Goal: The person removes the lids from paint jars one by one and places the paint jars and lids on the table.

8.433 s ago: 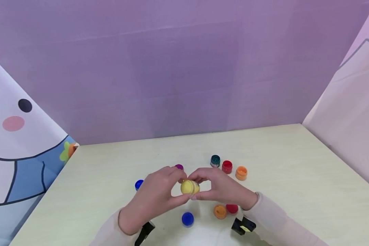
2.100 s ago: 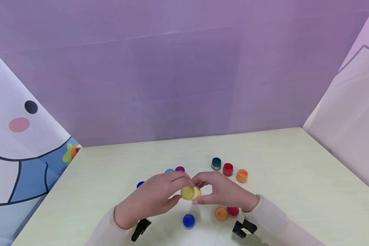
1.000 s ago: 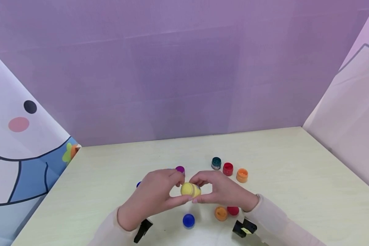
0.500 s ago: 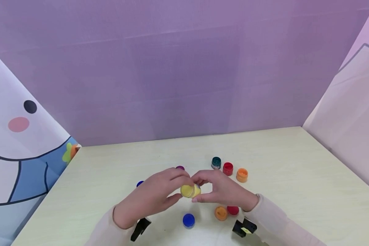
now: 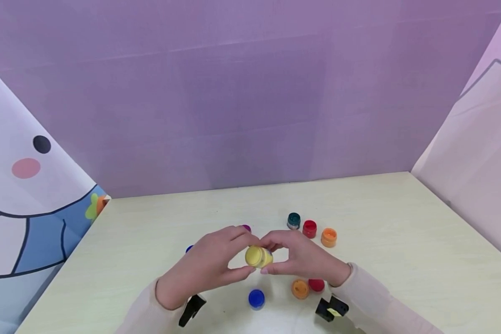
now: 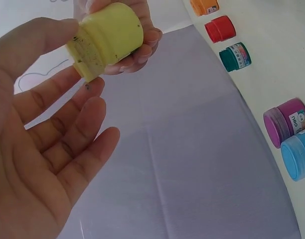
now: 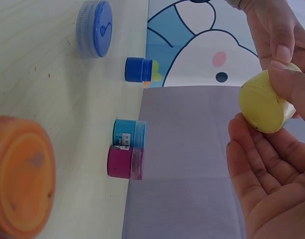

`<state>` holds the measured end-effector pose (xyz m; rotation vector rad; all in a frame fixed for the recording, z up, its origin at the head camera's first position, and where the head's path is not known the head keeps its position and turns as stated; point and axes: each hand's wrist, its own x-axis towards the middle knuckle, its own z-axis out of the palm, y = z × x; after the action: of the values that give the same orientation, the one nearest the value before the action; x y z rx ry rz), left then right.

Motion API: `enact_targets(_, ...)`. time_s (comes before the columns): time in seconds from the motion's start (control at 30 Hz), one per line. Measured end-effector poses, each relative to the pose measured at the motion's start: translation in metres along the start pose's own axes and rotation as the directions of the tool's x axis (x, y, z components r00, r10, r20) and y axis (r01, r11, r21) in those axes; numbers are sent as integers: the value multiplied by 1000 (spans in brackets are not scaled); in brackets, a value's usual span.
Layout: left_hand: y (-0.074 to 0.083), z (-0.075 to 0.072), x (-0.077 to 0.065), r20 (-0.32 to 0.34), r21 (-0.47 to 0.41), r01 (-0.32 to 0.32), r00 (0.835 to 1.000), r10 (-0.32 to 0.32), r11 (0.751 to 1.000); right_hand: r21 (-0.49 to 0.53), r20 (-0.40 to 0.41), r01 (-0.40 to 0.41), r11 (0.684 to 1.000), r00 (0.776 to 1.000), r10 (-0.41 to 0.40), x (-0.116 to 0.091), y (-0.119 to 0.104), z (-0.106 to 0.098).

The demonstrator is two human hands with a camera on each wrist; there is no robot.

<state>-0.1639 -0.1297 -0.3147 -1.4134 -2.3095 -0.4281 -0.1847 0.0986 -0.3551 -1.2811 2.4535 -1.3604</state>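
Observation:
Held up above the table, a yellow paint jar lies tilted between both hands, its round end toward the left hand. My right hand grips the jar's body with thumb and fingers. My left hand pinches the cap end between thumb and index finger. In the left wrist view the yellow jar has dark specks round its cap end, and the left hand's other fingers are spread loosely below. The right wrist view shows the jar's smooth yellow base under the right thumb.
Behind the hands stand a dark green jar, a red jar and an orange jar. Purple and light blue jars sit farther left. Nearer lie round blue, orange and red pieces, apparently lids.
The left thumb and fingers shift back and forth round the jar's cap end. Half a second ago the thumb was off it; now it is back against it. The right hand keeps its hold.

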Motion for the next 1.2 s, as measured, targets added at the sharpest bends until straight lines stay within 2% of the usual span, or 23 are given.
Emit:
enact_targets(0.17, 1, -1, 0, 16, 22, 60, 998, -60, 998, -6, -4, -3, 1000, 1000, 3, 0, 0, 0)
enact_targets(0.37, 2, -7, 0, -18, 32, 120, 993, -119, 992, -19, -26, -21, 1000, 999, 20, 0, 0, -1)
enact_targets(0.63, 1, -13, -1, -35, 62, 191, 981, -189, 980, 59, -40, -102, 993, 994, 105, 1, -1, -7)
enact_targets(0.97, -2, -15, -6, -81, 91, 181, 981, -174, 979, 57, -76, -103, 993, 991, 107, 0, -3, -9)
enact_targets(1.2, -5, -16, -15, -73, 157, 185, 982, -175, 970, 77, -96, -109, 991, 989, 116, -1, -5, -11)
